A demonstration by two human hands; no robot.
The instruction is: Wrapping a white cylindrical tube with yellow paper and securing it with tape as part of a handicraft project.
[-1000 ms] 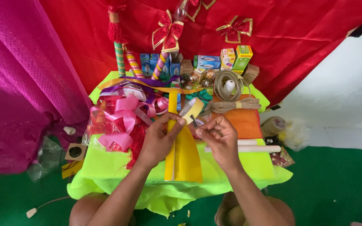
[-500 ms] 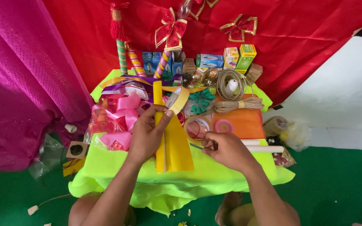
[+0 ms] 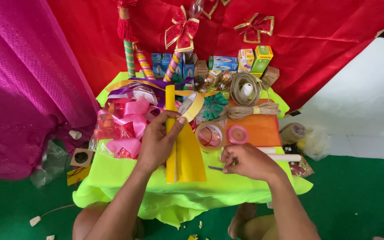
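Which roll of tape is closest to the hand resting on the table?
The small pink tape roll, lying flat just above the right hand. The bigger clear tape roll lies further left, beside the yellow paper.

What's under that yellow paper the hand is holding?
Under the yellow paper lies the lime-green tablecloth. The left hand grips its rolled edge. The paper's far end rests over some ribbons. Whatever else sits beneath the sheet is covered and cannot be seen.

Gripped in the left hand (image 3: pixel 156 140), a matt yellow paper roll (image 3: pixel 170 133) lies over smooth lime-green cloth (image 3: pixel 112 173), beside glossy pink satin ribbons (image 3: pixel 132 118).
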